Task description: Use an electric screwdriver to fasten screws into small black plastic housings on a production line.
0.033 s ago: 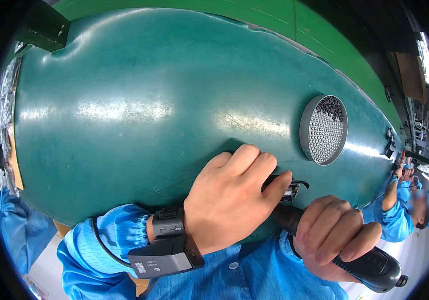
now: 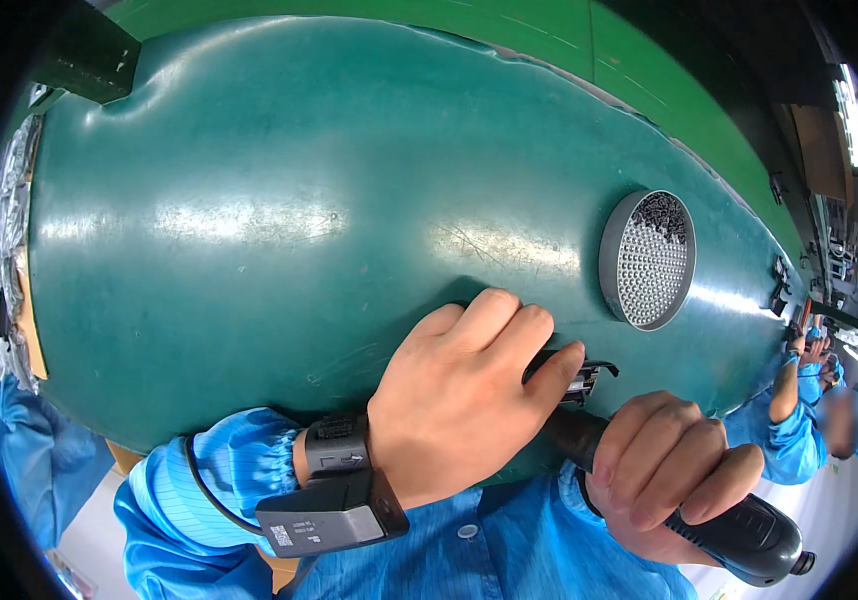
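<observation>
My left hand (image 2: pixel 469 395) is closed over a small black part (image 2: pixel 581 380) with silvery pieces in it, low over the table's near edge. Most of this part is hidden under my fingers. In my right hand (image 2: pixel 664 470) is a black electric screwdriver (image 2: pixel 749 535), its fingers wrapped round the body. The tool lies tilted, its front end (image 2: pixel 574 435) pointing toward the black part. Its tip is hidden behind my left hand. Beyond my right hand stands a round grey tray (image 2: pixel 646 262) with a dimpled bottom, small dark screws (image 2: pixel 661 215) heaped along its far side.
The green tabletop (image 2: pixel 249 300) stretches ahead and to the left. Plastic-wrapped goods (image 2: pixel 11 250) sit past its left edge. A dark bracket (image 2: pixel 89 55) rises at the far left corner. At the right, a co-worker in blue (image 2: pixel 794 420) works near small black parts (image 2: pixel 781 285).
</observation>
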Demonstrator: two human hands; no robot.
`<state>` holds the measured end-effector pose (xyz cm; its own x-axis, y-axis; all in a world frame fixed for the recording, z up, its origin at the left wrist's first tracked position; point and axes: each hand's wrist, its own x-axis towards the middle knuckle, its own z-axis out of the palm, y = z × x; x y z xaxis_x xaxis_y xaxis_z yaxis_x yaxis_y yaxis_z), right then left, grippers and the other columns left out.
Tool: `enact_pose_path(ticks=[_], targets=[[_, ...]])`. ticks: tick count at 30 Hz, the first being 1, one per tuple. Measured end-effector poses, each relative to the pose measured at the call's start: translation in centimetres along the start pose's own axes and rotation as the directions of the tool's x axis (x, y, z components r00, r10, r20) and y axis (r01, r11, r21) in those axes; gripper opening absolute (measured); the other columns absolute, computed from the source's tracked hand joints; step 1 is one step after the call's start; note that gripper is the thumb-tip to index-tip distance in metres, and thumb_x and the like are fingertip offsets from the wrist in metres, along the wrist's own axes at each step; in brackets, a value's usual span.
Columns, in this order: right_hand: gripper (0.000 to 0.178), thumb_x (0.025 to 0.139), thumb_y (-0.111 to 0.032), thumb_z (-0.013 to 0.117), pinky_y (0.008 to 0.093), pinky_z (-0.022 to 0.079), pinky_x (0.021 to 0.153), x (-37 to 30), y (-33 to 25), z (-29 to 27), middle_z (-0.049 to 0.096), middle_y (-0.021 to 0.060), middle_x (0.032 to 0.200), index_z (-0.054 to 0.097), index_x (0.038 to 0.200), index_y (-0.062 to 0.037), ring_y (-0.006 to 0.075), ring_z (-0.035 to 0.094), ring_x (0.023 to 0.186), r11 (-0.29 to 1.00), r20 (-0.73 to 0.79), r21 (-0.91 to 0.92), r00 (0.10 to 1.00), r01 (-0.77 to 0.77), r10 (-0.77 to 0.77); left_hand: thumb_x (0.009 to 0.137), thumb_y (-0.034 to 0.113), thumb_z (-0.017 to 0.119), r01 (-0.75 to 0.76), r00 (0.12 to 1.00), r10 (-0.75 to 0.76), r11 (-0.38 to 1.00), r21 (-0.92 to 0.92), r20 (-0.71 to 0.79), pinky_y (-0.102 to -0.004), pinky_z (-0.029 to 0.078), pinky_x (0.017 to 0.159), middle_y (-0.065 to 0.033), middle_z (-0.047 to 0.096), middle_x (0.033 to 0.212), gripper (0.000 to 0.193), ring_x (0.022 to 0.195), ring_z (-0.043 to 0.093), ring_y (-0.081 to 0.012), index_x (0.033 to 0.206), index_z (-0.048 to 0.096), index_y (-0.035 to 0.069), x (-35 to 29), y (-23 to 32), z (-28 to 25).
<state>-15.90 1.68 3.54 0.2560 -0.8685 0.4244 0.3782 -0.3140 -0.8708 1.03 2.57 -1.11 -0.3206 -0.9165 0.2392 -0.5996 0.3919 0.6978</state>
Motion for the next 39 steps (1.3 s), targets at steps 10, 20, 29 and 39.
enact_pose_path(ticks=[10, 20, 29, 39], targets=[[0.046, 0.106, -0.054, 0.046, 0.0285, 0.050, 0.046, 0.7, 0.4, 0.9, 0.060, 0.0027, 0.064, 0.051, 0.088, -0.0117, 0.0147, 0.057, 0.049, 0.998, 0.110, -0.033, 0.993, 0.045, -0.041, 0.069, 0.015, 0.076, 0.010, 1.000, -0.010, 1.000, -0.015, -0.002, -0.0338, 0.049, 0.065, 0.0001, 0.054, 0.091, 0.037, 0.087, 0.056, -0.0203, 0.106, 0.078, 0.016, 0.1, 0.0, 0.2], [0.039, 0.106, -0.048, 0.053, 0.0299, 0.054, 0.054, 1.0, 0.4, -0.3, 0.063, 0.0020, 0.066, 0.054, 0.092, -0.0123, 0.0147, 0.060, 0.057, 0.999, 0.220, 0.041, 0.975, 0.014, -0.023, 0.069, 0.016, 0.075, 0.004, 1.000, -0.004, 1.000, 0.012, 0.013, -0.0334, 0.050, 0.065, 0.0000, 0.054, 0.092, 0.039, 0.089, 0.056, -0.0202, 0.108, 0.077, 0.015, -0.1, 0.0, 0.2], [0.008, 0.094, -0.007, 0.070, 0.0365, 0.060, 0.066, 4.5, 0.4, -3.2, 0.069, 0.0074, 0.081, 0.062, 0.093, -0.0078, 0.0216, 0.069, 0.074, 0.977, 0.632, 0.145, 0.774, -0.159, 0.032, 0.078, 0.018, 0.073, 0.009, 1.000, -0.008, 1.000, 0.020, -0.022, -0.0309, 0.047, 0.063, 0.0008, 0.053, 0.091, 0.027, 0.088, 0.055, -0.0179, 0.104, 0.078, 0.017, 0.1, 0.2, 0.2], [0.016, 0.091, -0.009, 0.072, 0.0360, 0.055, 0.057, 3.3, 0.6, -1.7, 0.065, 0.0103, 0.072, 0.058, 0.089, -0.0016, 0.0244, 0.065, 0.058, 0.994, 0.460, 0.111, 0.887, -0.006, -0.046, 0.062, 0.016, 0.079, -0.012, 0.999, 0.012, 1.000, -0.013, 0.049, -0.0358, 0.052, 0.073, -0.0021, 0.054, 0.098, 0.054, 0.096, 0.056, -0.0231, 0.115, 0.075, 0.014, 0.1, 0.3, -0.2]])
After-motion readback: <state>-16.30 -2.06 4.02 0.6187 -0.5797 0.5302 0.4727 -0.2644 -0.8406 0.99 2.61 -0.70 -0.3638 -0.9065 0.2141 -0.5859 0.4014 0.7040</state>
